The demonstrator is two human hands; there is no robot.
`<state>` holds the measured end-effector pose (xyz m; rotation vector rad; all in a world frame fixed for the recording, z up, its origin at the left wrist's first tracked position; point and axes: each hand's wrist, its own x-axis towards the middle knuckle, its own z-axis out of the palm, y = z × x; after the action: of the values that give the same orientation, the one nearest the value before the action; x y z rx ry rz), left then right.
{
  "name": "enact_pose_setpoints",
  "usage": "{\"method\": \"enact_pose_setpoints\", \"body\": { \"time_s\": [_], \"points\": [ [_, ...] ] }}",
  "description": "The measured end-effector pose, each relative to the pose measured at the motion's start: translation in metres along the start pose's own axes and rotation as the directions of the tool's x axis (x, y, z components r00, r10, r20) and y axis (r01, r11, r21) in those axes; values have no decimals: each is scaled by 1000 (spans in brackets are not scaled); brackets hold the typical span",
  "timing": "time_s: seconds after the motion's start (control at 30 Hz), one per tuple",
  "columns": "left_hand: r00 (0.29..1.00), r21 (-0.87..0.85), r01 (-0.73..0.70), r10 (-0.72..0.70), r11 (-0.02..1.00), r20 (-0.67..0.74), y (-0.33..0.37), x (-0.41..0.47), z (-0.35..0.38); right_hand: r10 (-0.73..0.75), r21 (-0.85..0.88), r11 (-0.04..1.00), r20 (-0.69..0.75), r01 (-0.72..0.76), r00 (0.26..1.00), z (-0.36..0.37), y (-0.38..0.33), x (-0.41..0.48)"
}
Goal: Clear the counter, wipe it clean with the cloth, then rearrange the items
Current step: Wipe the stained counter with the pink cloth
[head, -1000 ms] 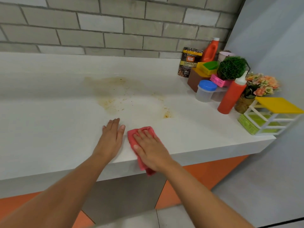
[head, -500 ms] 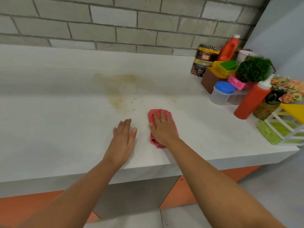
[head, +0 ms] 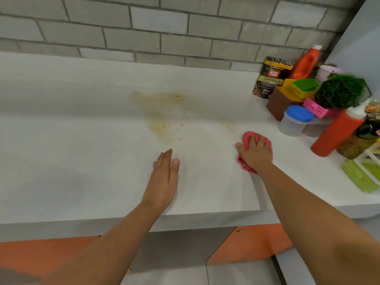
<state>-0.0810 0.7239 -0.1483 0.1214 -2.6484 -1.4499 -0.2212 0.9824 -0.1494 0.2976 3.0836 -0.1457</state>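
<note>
Right hand [head: 256,153] slid crumpled pink cloth [head: 247,138] right of brown stain [head: 164,116], pressing it, cloth half hidden beneath, left hand [head: 164,177] flat on white counter [head: 82,151].

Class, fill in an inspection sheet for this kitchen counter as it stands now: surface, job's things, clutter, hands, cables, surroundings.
Surface: white counter bears a brownish stain with crumbs near its middle, not yet wiped.
Job's things: pink cloth lies on the counter to the right of the stain, under the right hand.
Clutter: granules pouch, orange bottle, red squeeze bottle, blue-lidded tub, green plant and drawer unit crowd the right end.
Hands: left hand rests flat on the counter, holding nothing; right hand presses the cloth.
Cables: nothing seen.
Surroundings: grey brick wall behind; orange panels below the counter.
</note>
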Motion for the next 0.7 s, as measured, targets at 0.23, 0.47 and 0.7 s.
{"method": "enact_pose_setpoints", "body": {
  "time_s": [0.23, 0.47, 0.7],
  "points": [
    [993, -9, 4, -5, 1000, -121, 5, 0, 0, -488, 29, 873, 50, 487, 871, 15, -69, -52],
    [982, 16, 35, -32, 999, -186, 9, -4, 1, -670, 183, 736, 60, 652, 739, -8, -2, -112],
    [838, -190, 85, -173, 978, -518, 18, -3, 2, -351, -18, 936, -22, 350, 936, 6, -1, -22]
  ]
}}
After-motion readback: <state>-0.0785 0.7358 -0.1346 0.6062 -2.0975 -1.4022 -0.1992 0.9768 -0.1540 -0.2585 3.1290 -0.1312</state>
